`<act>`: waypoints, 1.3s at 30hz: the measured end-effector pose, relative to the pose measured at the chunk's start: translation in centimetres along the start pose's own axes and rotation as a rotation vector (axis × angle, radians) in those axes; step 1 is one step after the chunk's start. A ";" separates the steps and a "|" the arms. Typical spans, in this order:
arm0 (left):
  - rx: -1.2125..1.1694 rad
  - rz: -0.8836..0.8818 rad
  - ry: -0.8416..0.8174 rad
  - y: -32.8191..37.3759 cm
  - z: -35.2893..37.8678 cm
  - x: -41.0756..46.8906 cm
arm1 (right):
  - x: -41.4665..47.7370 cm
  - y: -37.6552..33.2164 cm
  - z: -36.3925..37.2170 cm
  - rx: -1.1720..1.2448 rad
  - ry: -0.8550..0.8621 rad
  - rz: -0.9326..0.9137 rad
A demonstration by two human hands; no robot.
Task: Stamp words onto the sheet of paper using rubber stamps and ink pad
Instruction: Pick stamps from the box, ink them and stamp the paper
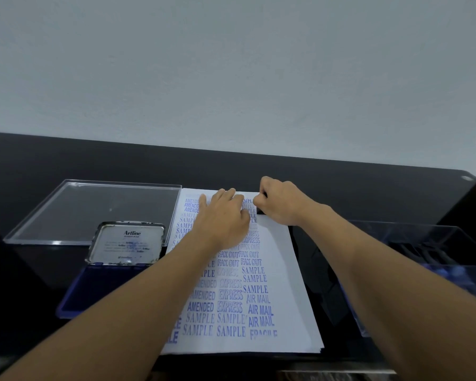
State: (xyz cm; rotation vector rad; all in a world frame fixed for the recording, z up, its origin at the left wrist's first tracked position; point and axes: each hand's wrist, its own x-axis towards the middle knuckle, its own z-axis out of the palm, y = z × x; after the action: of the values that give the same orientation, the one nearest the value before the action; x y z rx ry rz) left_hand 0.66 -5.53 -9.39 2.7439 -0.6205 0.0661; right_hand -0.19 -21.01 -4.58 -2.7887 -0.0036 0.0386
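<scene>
Gripping a dark stamp [259,211] at the paper's [291,270] far right corner, right hand [279,202] curled around it | left hand [223,220] flat beside it, fingers straight, resting on the printed words | open blue ink pad [94,290] just left of the paper on the black tabletop [66,160] | clear box [429,243] at right

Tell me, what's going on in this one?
A person is stamping words onto a sheet of paper on a dark table. The left hand lies flat on the upper part of the sheet, holding it down. The right hand grips a dark stamp at the top of the sheet, seemingly down on the paper. Blue words such as SAMPLE, EXPRESS and AIR MAIL already cover much of the sheet. The ink pad sits open to the left.
</scene>
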 end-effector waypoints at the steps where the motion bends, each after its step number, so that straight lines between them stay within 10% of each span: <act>1: -0.001 0.001 -0.001 0.0 0.0 0.0 | 0.0 0.0 0.0 -0.002 0.001 0.000; 39: -0.065 -0.007 0.012 0.0 -5.9 -2.1 | -1.2 -1.1 -2.8 0.082 0.039 0.068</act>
State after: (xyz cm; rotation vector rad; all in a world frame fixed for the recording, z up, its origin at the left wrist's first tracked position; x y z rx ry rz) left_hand -1.09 -2.72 -4.06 2.6812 -0.5992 0.0598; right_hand -1.31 -20.92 -1.54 -2.7066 0.1001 0.0008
